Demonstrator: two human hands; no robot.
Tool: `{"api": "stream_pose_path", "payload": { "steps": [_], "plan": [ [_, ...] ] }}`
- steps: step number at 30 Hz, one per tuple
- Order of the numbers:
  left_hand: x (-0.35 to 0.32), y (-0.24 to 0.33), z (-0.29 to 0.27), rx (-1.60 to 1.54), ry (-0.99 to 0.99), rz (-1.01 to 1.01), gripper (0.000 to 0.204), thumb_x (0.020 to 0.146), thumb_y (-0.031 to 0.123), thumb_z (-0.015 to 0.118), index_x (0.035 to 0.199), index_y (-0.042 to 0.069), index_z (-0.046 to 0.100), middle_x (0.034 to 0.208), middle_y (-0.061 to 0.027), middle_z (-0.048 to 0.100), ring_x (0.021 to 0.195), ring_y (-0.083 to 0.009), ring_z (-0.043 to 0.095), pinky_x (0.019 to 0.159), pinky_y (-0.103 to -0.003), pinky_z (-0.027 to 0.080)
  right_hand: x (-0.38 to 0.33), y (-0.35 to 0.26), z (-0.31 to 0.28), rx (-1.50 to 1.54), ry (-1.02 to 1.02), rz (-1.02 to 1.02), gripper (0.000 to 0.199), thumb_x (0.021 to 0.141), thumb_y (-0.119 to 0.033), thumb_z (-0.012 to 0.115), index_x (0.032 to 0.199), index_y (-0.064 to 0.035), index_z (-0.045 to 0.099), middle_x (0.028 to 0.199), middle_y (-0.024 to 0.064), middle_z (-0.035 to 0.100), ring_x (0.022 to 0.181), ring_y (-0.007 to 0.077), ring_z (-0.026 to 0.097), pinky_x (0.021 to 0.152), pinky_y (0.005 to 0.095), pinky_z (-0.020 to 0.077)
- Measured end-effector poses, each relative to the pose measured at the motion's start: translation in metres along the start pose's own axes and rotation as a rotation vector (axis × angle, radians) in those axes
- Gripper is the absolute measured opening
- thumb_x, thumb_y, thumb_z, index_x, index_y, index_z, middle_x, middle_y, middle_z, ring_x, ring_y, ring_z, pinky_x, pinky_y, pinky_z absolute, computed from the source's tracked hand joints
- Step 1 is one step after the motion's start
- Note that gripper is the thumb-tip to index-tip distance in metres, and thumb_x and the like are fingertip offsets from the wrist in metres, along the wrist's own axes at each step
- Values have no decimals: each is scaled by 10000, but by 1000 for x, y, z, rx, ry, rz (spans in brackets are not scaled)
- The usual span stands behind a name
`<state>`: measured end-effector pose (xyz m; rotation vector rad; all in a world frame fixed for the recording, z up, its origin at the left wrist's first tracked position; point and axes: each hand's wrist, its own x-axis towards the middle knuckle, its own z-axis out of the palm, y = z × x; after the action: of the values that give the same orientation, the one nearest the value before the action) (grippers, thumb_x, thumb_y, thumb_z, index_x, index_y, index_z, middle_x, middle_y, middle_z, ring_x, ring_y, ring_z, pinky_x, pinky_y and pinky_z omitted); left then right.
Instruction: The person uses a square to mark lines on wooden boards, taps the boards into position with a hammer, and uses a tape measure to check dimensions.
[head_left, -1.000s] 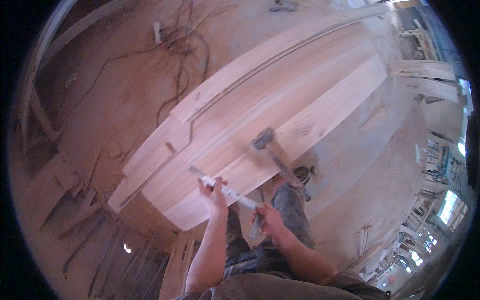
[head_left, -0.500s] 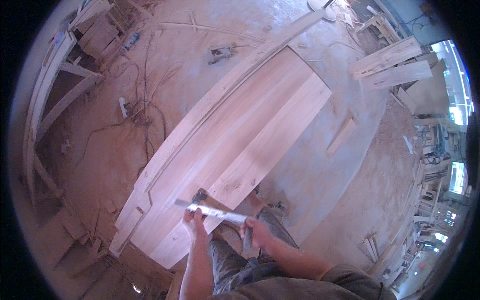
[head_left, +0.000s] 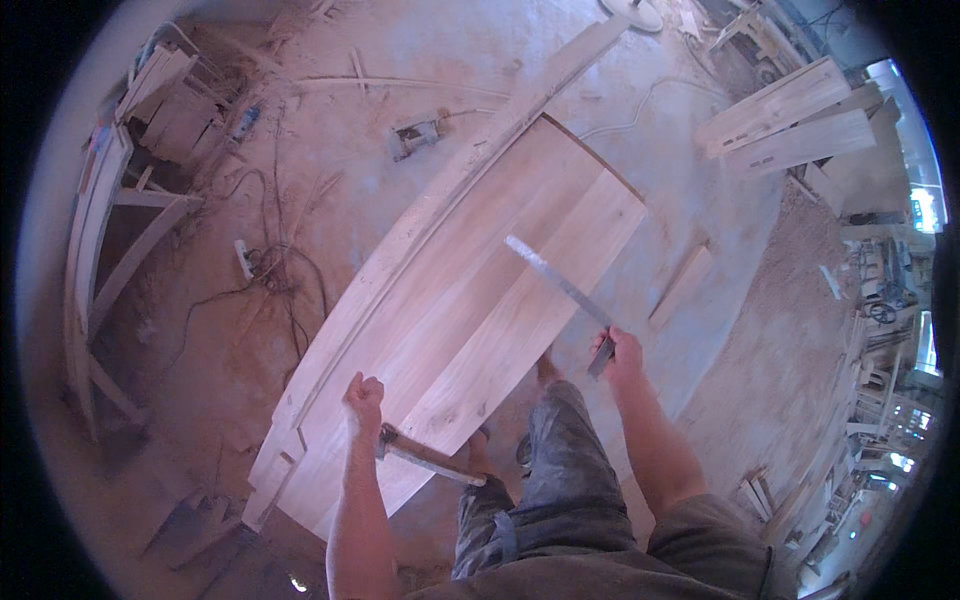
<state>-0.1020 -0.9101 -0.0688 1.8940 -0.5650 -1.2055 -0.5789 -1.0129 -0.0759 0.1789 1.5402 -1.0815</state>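
A large pale wooden panel (head_left: pixel 470 300) with a curved moulded edge lies on the floor in front of me. My right hand (head_left: pixel 620 352) grips one end of a long flat metal ruler (head_left: pixel 555 280), which reaches up and left over the panel's right side. My left hand (head_left: pixel 364 392) is closed in a fist over the panel's near left part, with nothing visible in it. A wooden-handled hammer (head_left: pixel 430 458) lies at the panel's near edge, its head beside my left wrist. My legs in grey trousers (head_left: pixel 560 470) stand at the panel's near end.
Dusty workshop floor all around. Cables (head_left: pixel 270 290) and a small power tool (head_left: pixel 415 135) lie left of the panel. A wooden frame (head_left: pixel 110 260) stands at far left, planks (head_left: pixel 790 120) at upper right, a short offcut (head_left: pixel 680 290) by the panel's right side.
The ruler went from both hands at the panel's near end into my right hand alone, now raised over the panel's right side. My left hand closed into a fist. The view widened.
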Motion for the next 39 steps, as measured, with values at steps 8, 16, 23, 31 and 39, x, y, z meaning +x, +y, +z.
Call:
{"api": "stream_pose_path", "payload": {
  "steps": [8,16,23,31,39],
  "plan": [
    [166,29,89,531,55,89,737,819,256,740,1406,-55,422,1381,-260,479,1284,-357,455,1091,-453,353,157,-71,84,164,-112,141,149,1000,-178,494,943,-47,533,785,83,563,624,198,533,575,341,460],
    [307,169,347,1073,6,462,896,758,358,782,1488,74,347,1534,-203,297,1408,-403,253,1165,-500,225,241,-123,138,236,-99,174,101,997,-172,515,977,-75,534,795,62,571,648,189,548,609,347,465],
    [395,231,455,1139,-278,391,927,765,322,769,1513,64,287,1468,-225,363,1354,-383,348,1137,-432,311,252,-130,155,253,-101,245,167,1000,-211,522,1036,-48,537,848,91,592,719,224,579,644,373,479],
    [422,196,453,1056,-247,535,971,725,299,786,1512,45,278,1324,-226,502,1248,-391,479,1079,-427,390,235,-129,146,280,-85,311,248,1023,-245,482,1102,-18,538,902,102,614,770,229,593,695,365,493],
    [411,212,461,981,-236,565,790,657,79,828,1353,-44,475,1224,-225,629,1161,-311,601,1020,-377,443,239,-128,157,262,-97,232,211,1015,-217,493,1053,-12,525,857,104,625,672,192,596,575,304,496]
  ]
}}
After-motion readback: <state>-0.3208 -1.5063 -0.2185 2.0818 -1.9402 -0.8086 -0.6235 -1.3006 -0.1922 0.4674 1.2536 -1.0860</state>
